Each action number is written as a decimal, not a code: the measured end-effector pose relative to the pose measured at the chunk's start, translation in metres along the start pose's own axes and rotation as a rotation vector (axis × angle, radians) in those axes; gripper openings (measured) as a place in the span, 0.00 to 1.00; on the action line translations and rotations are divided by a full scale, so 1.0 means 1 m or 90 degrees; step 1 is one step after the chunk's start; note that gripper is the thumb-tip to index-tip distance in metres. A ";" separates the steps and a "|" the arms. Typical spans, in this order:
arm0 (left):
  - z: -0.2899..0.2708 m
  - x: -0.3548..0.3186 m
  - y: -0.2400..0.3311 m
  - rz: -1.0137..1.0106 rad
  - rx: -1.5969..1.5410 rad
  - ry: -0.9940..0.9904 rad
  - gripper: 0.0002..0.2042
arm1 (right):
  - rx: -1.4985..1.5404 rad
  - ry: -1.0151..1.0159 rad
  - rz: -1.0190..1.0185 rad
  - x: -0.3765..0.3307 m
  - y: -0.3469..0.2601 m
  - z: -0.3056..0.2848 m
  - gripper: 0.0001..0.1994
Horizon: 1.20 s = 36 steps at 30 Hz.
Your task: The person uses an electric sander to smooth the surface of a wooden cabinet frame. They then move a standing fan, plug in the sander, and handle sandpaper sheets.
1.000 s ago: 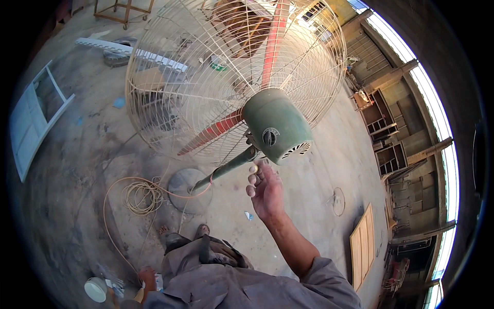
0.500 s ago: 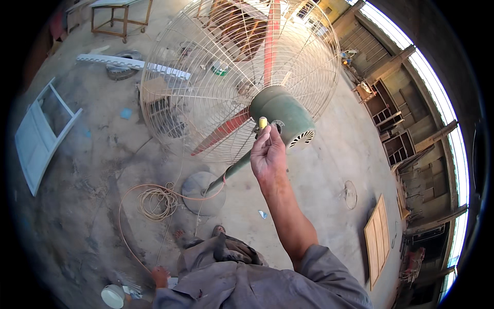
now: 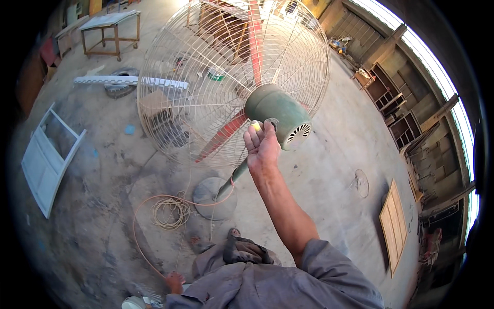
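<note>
My right hand [image 3: 263, 148] is raised beside the green motor housing [image 3: 275, 110] of a large pedestal fan, palm turned toward me. A small yellow piece [image 3: 256, 125] shows at its fingertips, between the fingers and thumb; its kind is not clear. Behind the hand are the fan's wire cage [image 3: 170, 67] and red blades [image 3: 222, 135]. Low in the view, my left hand [image 3: 175, 282] is close to my clothes, near the end of an orange hose [image 3: 141, 247]. Its fingers are too small and partly hidden to read.
The fan's round base [image 3: 206, 193] stands on the concrete floor beside a coiled hose [image 3: 171, 213]. A white-blue panel frame [image 3: 49, 159] lies left, a wooden panel [image 3: 393, 229] right. A white tub [image 3: 134, 303] is at the lower edge. A table [image 3: 110, 21] stands far left.
My right hand has moved slightly down and its fingers have loosened from a tight pinch, with less of the yellow piece showing. The whole view has shifted a little.
</note>
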<state>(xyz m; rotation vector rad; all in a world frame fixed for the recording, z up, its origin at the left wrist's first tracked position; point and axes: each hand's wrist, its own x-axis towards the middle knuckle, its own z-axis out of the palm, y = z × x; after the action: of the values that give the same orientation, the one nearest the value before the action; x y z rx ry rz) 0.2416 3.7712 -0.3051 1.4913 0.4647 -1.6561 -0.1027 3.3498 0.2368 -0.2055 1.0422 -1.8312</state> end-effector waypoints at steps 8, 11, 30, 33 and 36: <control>0.001 0.003 0.016 -0.009 0.088 0.010 0.08 | -0.033 0.016 0.047 0.007 -0.006 -0.002 0.13; -0.003 0.013 0.006 0.091 0.108 -0.015 0.09 | -0.044 -0.004 0.063 0.007 -0.005 0.001 0.15; 0.054 -0.076 -0.009 0.193 0.275 0.178 0.11 | 0.036 -0.102 0.011 0.007 -0.002 -0.005 0.22; 0.054 -0.075 -0.013 0.195 0.277 0.179 0.11 | 0.107 -0.120 0.041 0.010 -0.001 -0.005 0.22; 0.048 -0.071 -0.014 0.191 0.281 0.150 0.12 | 0.145 -0.102 0.061 0.010 0.000 -0.002 0.21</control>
<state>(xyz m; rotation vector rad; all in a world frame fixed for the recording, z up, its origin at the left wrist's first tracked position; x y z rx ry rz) 0.1962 3.7673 -0.2310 1.9829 -0.0149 -1.4048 -0.1084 3.3426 0.2325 -0.1584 0.7147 -1.7985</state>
